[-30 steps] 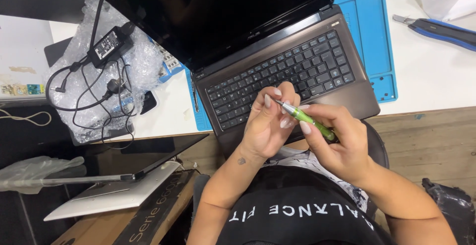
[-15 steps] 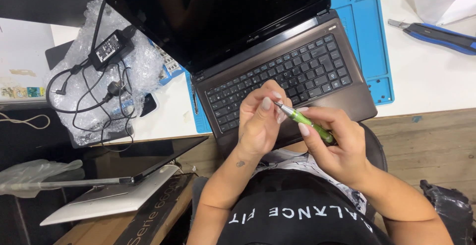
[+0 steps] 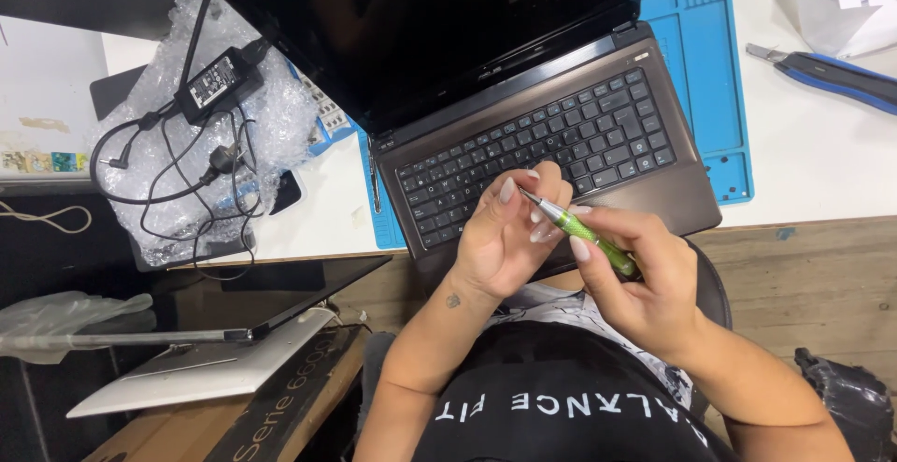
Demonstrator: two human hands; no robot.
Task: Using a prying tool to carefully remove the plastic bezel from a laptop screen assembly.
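My right hand point(image 3: 645, 280) grips a small green screwdriver point(image 3: 587, 234) by its handle, the metal tip pointing up-left. My left hand point(image 3: 509, 233) is curled around the tip end, fingertips touching the shaft. Both hands hover over the front edge of an open dark laptop point(image 3: 551, 135), above its palm rest. The laptop lies on a blue work mat point(image 3: 715, 88) on a white table point(image 3: 822, 163).
A black power adapter point(image 3: 220, 79) with its cables lies on bubble wrap point(image 3: 168, 172) at the left. A blue utility knife point(image 3: 832, 74) sits at the right. Another thin laptop point(image 3: 215, 331) rests on a cardboard box below the table's left edge.
The view shifted slightly. My hands stay together on the screwdriver; the left fingers have closed more around its tip.
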